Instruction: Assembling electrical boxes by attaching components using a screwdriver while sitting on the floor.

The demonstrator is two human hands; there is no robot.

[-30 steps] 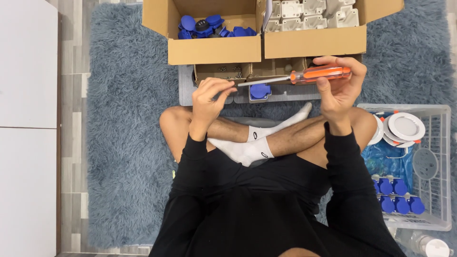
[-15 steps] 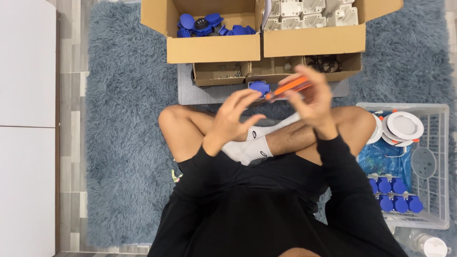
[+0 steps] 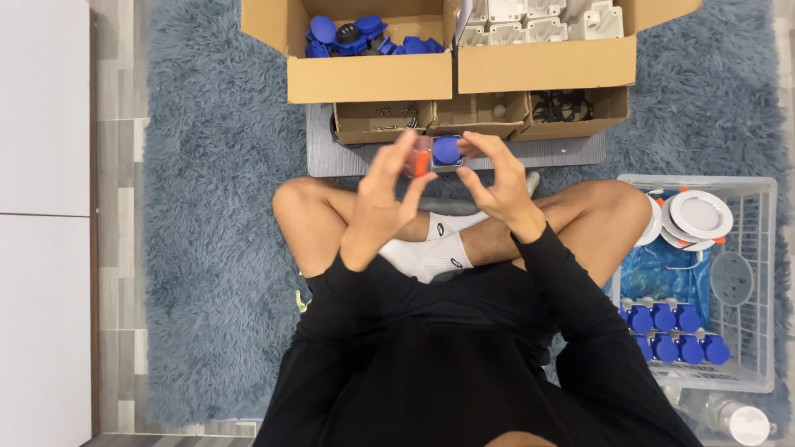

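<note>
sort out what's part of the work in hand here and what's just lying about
In hand:
left hand
right hand
blue-capped part, held between both hands
orange-handled tool, in the left hand

Lying about:
box of blue parts
box of white housings
wire basket
round white lamps
grey rug

Two open cartons (image 3: pixel 373 76) stand ahead of the crossed legs (image 3: pixel 464 228), a wire basket (image 3: pixel 749 273) to their right.

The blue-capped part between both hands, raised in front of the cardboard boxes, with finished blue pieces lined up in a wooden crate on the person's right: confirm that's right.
Not quite. The head view shows the blue-capped part between the left hand and right hand, before the cardboard boxes, but the blue pieces sit in a white wire basket, not a wooden crate.
</note>
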